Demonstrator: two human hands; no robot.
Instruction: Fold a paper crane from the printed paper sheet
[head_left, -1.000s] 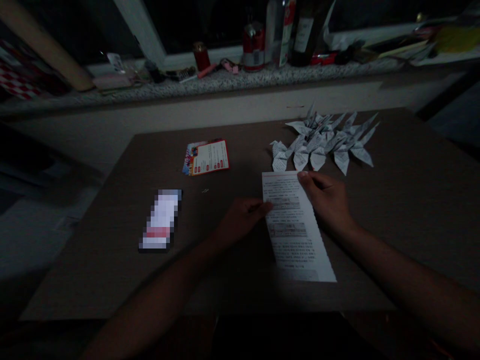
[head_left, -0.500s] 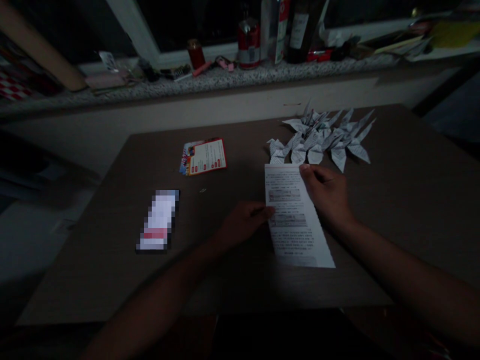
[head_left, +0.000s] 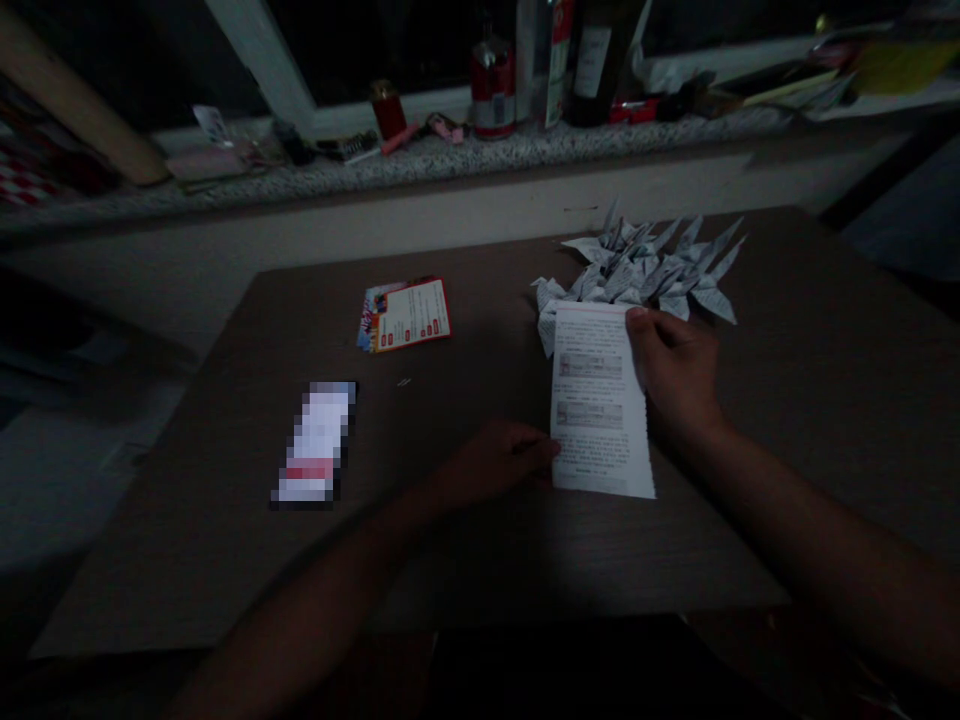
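Note:
A printed sheet of paper (head_left: 600, 400) is held up over the table, its right edge ragged as if torn. My right hand (head_left: 675, 365) pinches its upper right corner between thumb and fingers. At the lower left edge, the fingertips of my left hand (head_left: 510, 460) are closed on the same sheet. Just behind the paper's top lies a cluster of several folded paper cranes (head_left: 652, 265), made from similar printed paper. The sheet hides part of the nearest ones.
On the brown table (head_left: 450, 560) lie a phone (head_left: 315, 440) with a blurred screen and a small stack of printed cards (head_left: 412, 315). Tiny pale slivers (head_left: 404, 381) lie between them. Bottles, a red can (head_left: 493, 90) and clutter line the granite windowsill (head_left: 435, 160) behind.
The sheet has been raised and shifted up and to the right by my right hand, now overlapping the cranes. My left hand has slid down along its left edge.

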